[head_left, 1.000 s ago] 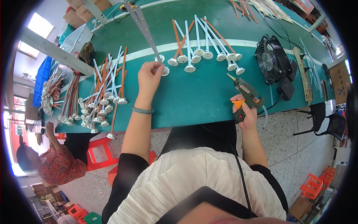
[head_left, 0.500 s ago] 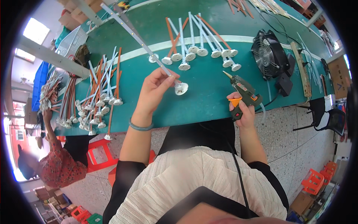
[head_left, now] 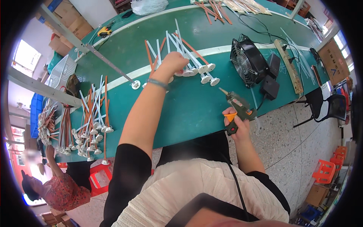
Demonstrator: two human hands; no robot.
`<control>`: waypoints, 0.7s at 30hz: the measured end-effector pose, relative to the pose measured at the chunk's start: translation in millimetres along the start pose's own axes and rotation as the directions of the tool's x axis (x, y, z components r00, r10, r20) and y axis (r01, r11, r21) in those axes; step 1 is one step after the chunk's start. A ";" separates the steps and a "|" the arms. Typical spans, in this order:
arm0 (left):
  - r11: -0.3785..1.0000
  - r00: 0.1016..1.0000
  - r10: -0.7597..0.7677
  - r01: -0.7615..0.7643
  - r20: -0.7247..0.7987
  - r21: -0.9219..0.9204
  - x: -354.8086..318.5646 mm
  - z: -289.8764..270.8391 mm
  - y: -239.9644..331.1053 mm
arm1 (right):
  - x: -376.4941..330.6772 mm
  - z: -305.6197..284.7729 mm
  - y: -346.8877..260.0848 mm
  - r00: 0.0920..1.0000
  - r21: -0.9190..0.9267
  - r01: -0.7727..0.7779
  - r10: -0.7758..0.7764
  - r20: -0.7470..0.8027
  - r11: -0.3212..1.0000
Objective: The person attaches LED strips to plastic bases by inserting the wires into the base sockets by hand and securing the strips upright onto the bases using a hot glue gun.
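Note:
My left hand (head_left: 174, 63) reaches forward over a cluster of upright-lying strips with white round bases (head_left: 203, 69). Its fingers are curled and mostly hidden, so what they grip cannot be made out. Left of it, a long pale strip (head_left: 109, 62) slants across the bench, its white disc base (head_left: 135, 84) toward me. Nearer the bench's front edge, my right hand (head_left: 241, 128) is closed around the handle of a dark green glue gun (head_left: 240, 104) with an orange trigger. The nozzle points up and left, apart from the strips.
A black fan (head_left: 245, 60) and a power strip (head_left: 289, 66) with cables stand to the right. More white-based strips (head_left: 94, 121) lie in bunches at the left, near a white basket (head_left: 65, 76). A co-worker (head_left: 64, 189) sits at the far left.
My left hand has moved forward to the strip cluster; the long strip it held no longer shows in its grasp. The glue gun stays in my right hand. The whole view has shifted.

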State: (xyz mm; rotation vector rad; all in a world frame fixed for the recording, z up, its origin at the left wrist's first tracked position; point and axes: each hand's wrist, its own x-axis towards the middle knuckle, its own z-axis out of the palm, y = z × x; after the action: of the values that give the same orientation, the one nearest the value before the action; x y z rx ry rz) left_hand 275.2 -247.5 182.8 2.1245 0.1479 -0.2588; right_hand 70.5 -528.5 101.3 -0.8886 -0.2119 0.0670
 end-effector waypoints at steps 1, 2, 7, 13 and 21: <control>0.982 1.000 0.002 -0.002 0.000 0.189 11.5 -2.9 -1.6 | 1.4 1.9 0.6 1.000 -0.022 -0.015 0.015 0.026 1.000; 0.929 1.000 -0.005 0.006 -0.004 0.369 18.3 -6.5 -7.2 | 2.0 5.1 2.2 0.998 -0.041 -0.032 0.035 0.059 0.999; 0.841 0.988 0.138 -0.154 0.070 0.519 8.2 8.4 23.9 | -3.2 -0.6 -5.5 1.000 -0.052 0.013 -0.012 0.025 0.999; 0.846 0.918 0.386 -0.310 -0.097 0.434 -86.5 -18.0 -10.8 | 1.3 -11.3 1.4 0.993 -0.068 0.035 -0.027 0.116 0.997; 0.866 0.517 0.186 0.315 -0.835 0.388 -233.0 -189.7 -182.7 | 6.1 -15.1 1.0 0.987 -0.107 0.048 -0.031 0.159 0.993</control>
State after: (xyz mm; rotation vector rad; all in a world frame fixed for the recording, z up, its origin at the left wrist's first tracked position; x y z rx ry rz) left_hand 35.4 9.6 188.5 2.5867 0.8395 0.8771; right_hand 79.7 -538.5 92.3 -0.9897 -0.3837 0.0894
